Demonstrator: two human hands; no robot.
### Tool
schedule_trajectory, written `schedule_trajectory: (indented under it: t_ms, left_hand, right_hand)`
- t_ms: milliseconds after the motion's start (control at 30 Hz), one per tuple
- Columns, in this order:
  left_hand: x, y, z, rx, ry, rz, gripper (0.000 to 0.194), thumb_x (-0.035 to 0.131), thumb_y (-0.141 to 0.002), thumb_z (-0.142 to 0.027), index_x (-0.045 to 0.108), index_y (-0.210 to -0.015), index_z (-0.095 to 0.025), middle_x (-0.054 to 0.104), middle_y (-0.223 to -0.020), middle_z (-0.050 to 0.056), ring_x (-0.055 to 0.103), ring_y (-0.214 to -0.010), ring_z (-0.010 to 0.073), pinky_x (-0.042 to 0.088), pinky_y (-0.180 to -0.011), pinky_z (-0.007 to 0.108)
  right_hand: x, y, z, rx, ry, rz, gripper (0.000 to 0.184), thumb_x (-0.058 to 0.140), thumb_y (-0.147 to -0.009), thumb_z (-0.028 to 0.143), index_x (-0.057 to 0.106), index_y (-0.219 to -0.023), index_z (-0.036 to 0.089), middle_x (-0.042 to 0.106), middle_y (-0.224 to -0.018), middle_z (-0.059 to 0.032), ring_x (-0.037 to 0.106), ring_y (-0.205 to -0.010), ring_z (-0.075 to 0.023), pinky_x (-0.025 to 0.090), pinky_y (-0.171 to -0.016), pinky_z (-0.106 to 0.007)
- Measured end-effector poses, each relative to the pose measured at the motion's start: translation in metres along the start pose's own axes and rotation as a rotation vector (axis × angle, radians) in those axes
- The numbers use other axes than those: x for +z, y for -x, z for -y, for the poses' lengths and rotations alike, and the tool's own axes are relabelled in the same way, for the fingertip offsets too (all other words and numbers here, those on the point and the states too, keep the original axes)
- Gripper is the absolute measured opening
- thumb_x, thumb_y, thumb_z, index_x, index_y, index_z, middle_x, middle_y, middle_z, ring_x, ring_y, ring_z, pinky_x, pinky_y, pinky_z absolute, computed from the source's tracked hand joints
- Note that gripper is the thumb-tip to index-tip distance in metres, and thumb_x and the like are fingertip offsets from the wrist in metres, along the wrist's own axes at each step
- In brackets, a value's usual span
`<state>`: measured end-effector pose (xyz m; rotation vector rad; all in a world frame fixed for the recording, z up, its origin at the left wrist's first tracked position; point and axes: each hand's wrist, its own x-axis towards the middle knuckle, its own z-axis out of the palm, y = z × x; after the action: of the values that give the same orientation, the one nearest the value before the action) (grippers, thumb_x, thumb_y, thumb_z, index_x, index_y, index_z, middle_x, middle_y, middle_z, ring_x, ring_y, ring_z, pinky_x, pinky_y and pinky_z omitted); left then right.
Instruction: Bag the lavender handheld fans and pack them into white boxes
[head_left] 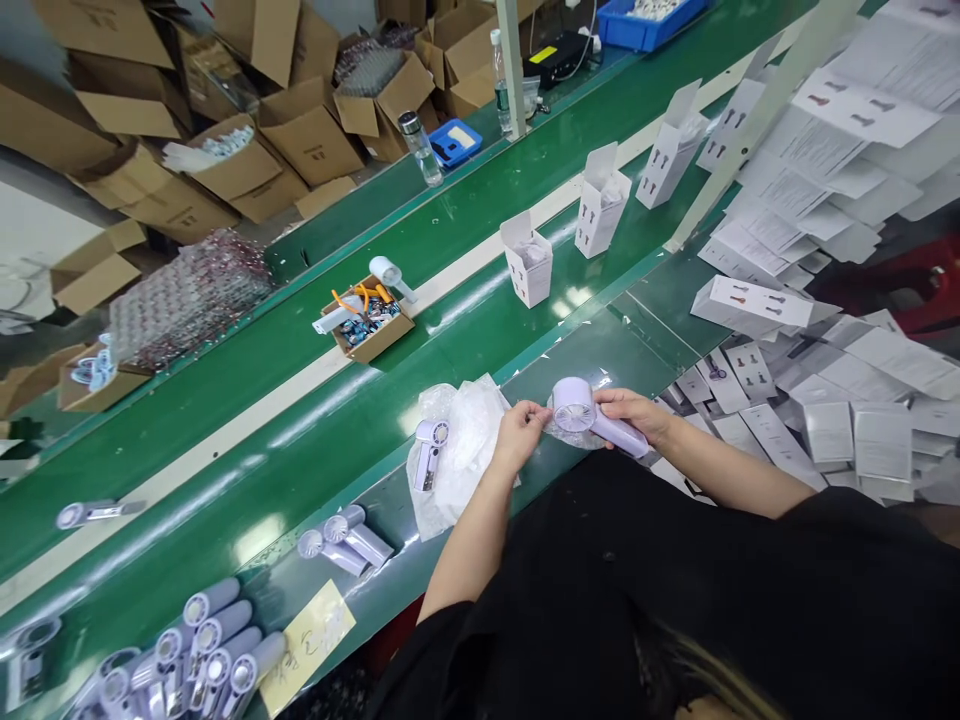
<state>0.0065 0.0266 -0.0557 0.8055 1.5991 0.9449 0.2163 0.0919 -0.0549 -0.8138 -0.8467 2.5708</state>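
A lavender handheld fan point(574, 402) is held over the bench edge, its round head pointing left and up. My right hand point(634, 412) is closed around its handle. A clear plastic bag point(576, 438) lies under and about the fan. My left hand point(523, 432) pinches the edge of that bag, close beside the fan's head. To the left, another lavender fan point(431, 452) rests on a pile of clear plastic bags point(470, 440). Two more fans point(358, 535) lie farther left on the bench.
Several fans point(217, 630) are heaped at lower left beside a yellow paper point(311, 640). Open white boxes point(530, 270) stand along the green belt point(442, 345). A small carton point(382, 340) holds tools and small parts. Printed white boxes point(757, 300) pile up at right, beyond a metal post point(750, 140).
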Motion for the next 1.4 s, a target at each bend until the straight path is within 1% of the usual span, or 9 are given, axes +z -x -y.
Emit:
schedule_trajectory:
  t_ms: [133,300,500,700,833,967,1133,1233,1400]
  left_hand:
    - [-0.009,0.008,0.004,0.132,-0.329,-0.131,0.011,0.065,-0.065,-0.015,0.059,-0.071,-0.022,0.047,-0.054,-0.003,0.047,-0.059,0.0144,0.033,-0.060,0.025]
    - [-0.026,0.000,-0.011,-0.185,0.410,-0.183,0.015,0.060,-0.061,-0.009,0.053,-0.071,-0.018,0.049,-0.058,-0.003,0.046,-0.052,0.0089,0.031,-0.050,0.020]
    - [-0.023,0.013,-0.026,-0.151,0.524,-0.157,0.020,0.064,-0.064,-0.018,0.045,-0.070,-0.018,0.041,-0.052,-0.008,0.034,-0.041,0.0046,0.019,-0.040,0.017]
    - [-0.027,0.032,-0.022,0.268,0.104,-0.057,0.024,0.068,-0.068,-0.036,0.056,-0.065,-0.016,0.049,-0.055,-0.005,0.043,-0.050,0.0077,0.033,-0.049,0.020]
    - [-0.050,0.040,-0.022,0.625,-0.221,0.010,0.022,0.056,-0.082,-0.033,0.064,-0.072,-0.015,0.060,-0.067,0.001,0.054,-0.066,0.0134,0.041,-0.062,0.024]
    - [-0.066,0.062,-0.017,1.055,-0.483,-0.060,0.019,0.047,-0.088,-0.021,0.062,-0.077,-0.016,0.057,-0.066,0.003,0.053,-0.065,0.0135,0.040,-0.062,0.025]
    - [-0.063,0.088,0.014,1.327,-0.708,-0.022,0.019,0.043,-0.086,-0.009,0.060,-0.084,-0.017,0.053,-0.064,0.003,0.050,-0.062,0.0157,0.037,-0.057,0.026]
    - [-0.050,0.085,0.029,1.290,-0.707,0.034,0.019,0.042,-0.088,-0.011,0.060,-0.087,-0.018,0.056,-0.068,0.004,0.053,-0.065,0.0163,0.039,-0.059,0.026]
    - [-0.019,0.066,0.017,0.923,-0.555,0.167,0.024,0.039,-0.091,-0.021,0.059,-0.080,-0.017,0.062,-0.075,0.005,0.059,-0.072,0.0165,0.045,-0.065,0.027]
  right_hand:
    - [0.009,0.006,-0.011,-0.047,0.003,-0.033,0.031,0.072,-0.069,0.030,0.059,-0.093,0.014,0.066,-0.074,-0.0059,0.064,-0.059,-0.0168,0.055,-0.045,-0.026]
    - [0.024,0.012,-0.030,-0.035,0.068,0.024,0.034,0.071,-0.071,0.029,0.058,-0.100,0.016,0.064,-0.084,-0.0055,0.065,-0.068,-0.0180,0.056,-0.047,-0.027]
    - [0.052,0.019,-0.040,-0.092,0.200,-0.043,0.037,0.072,-0.072,0.025,0.056,-0.105,0.020,0.058,-0.104,-0.0039,0.062,-0.069,-0.0126,0.056,-0.048,-0.023]
    - [0.087,0.019,-0.046,-0.095,0.252,0.025,0.053,0.073,-0.070,0.029,0.053,-0.119,0.024,0.059,-0.105,-0.0041,0.061,-0.068,-0.0108,0.053,-0.049,-0.020]
    - [0.094,0.014,-0.053,-0.111,0.290,-0.183,0.043,0.070,-0.070,0.037,0.059,-0.106,0.016,0.062,-0.078,-0.0014,0.057,-0.052,-0.0094,0.048,-0.043,-0.019]
    - [0.103,0.018,-0.060,-0.187,0.268,-0.268,0.044,0.073,-0.066,0.036,0.060,-0.102,0.014,0.062,-0.078,-0.0029,0.059,-0.054,-0.0113,0.047,-0.042,-0.019]
    - [0.118,0.018,-0.082,-0.230,0.159,-0.404,0.044,0.074,-0.064,0.038,0.058,-0.097,0.014,0.062,-0.074,-0.0026,0.058,-0.053,-0.0120,0.048,-0.042,-0.022]
    - [0.120,0.011,-0.096,-0.288,0.097,-0.532,0.044,0.072,-0.067,0.041,0.053,-0.097,0.017,0.061,-0.071,-0.0007,0.058,-0.050,-0.0130,0.049,-0.042,-0.025]
    - [0.111,0.009,-0.101,-0.250,-0.086,-0.645,0.027,0.065,-0.076,0.032,0.044,-0.089,0.020,0.058,-0.064,0.0030,0.058,-0.052,-0.0130,0.051,-0.049,-0.027]
